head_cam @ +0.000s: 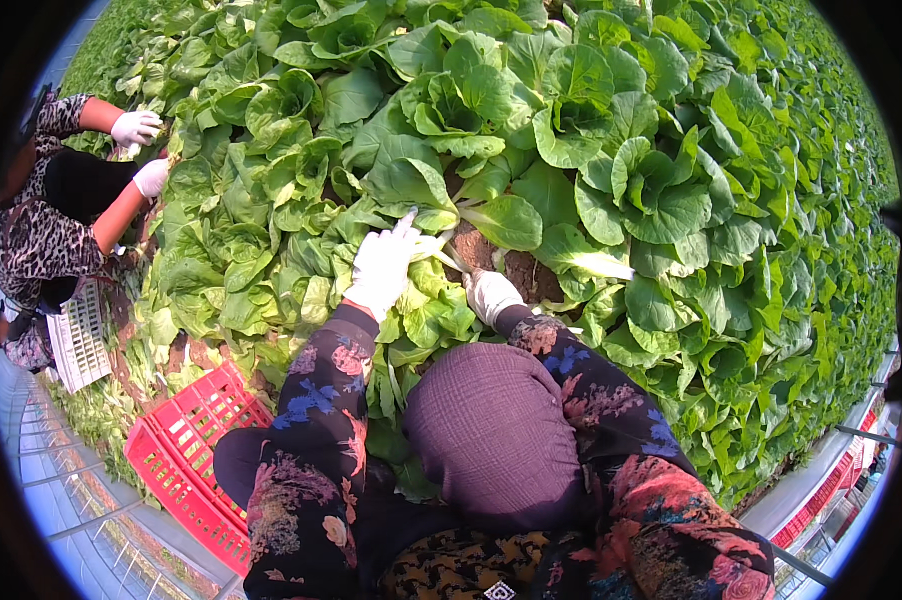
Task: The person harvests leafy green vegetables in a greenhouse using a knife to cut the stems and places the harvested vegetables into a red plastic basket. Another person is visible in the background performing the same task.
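My left hand [384,262], in a white glove, rests on a leafy green vegetable plant [432,251] at its pale stalks, with the index finger pointing up over the leaves. My right hand [488,293], in a soiled pale glove, is low at the base of the same stalks beside bare brown soil [475,247]; its fingertips are partly hidden, so whether it holds a stalk or a tool cannot be told. Large-leaved plants stand just beyond both hands. A loose leaf with a white stalk [597,264] lies to the right of my right hand. Yellowish-green leaves [428,304] lie between my forearms.
A red plastic crate [188,480] stands at the lower left, near my left arm. Farther left a co-worker's gloved hands [137,128] are among the plants, with a white crate [79,337] behind. Dense green rows [796,262] fill the right side.
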Motion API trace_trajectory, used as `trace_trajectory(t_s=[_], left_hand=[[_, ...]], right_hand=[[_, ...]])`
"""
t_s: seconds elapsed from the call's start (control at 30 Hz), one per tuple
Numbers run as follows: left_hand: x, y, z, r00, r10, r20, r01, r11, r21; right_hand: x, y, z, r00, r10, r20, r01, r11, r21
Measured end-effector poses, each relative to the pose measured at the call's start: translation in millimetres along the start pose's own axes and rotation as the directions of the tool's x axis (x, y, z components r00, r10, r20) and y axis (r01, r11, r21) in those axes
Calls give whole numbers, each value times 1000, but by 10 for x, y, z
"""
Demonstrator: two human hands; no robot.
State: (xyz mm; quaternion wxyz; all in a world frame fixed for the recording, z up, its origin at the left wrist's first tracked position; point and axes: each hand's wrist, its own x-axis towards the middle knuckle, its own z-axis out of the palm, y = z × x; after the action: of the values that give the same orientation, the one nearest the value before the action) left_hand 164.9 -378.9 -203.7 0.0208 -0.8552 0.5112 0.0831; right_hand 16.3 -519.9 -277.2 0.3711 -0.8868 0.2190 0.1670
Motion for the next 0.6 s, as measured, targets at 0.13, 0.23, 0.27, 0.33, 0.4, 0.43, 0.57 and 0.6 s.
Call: trace_trajectory(t_s=[0.13, 0.23, 0.27, 0.33, 0.4, 0.43, 0.57, 0.6], left_hand=[[-137, 125, -188, 985, 59, -164, -91, 977, -192], [-275, 172, -570, 970, 5, -242, -95, 928, -361], [-333, 200, -747, 973, -29, -229, -69, 910, -409], [-560, 215, -1144, 972, -161, -171, -1, 723, -691], [-726, 265, -1507, 978, -123, -171, -57, 629, -776], [-838, 208, -1569, 951, 38, -306, -192, 849, -492], [-1298, 318, -1852, 941, -252, -225, 28, 723, -691], [-1414, 324, -1865, 926, -334, -176, 94, 656, -749]], right_hand=[[-315, 142, -47, 990, 131, -45, -129, 990, 59], [-570, 284, -222, 985, 95, -144, -24, 902, 432], [-671, 349, -309, 980, 122, -155, 3, 775, 632], [-822, 58, -799, 987, 140, -82, -8, 546, 838], [-901, -113, -1128, 982, 139, -131, 71, 372, 925], [-918, -321, -1286, 978, 86, -191, 142, 397, 907], [-912, -855, -1582, 973, -219, -71, 137, 304, 943], [-893, -980, -1616, 950, -312, -6, 93, 267, 959]])
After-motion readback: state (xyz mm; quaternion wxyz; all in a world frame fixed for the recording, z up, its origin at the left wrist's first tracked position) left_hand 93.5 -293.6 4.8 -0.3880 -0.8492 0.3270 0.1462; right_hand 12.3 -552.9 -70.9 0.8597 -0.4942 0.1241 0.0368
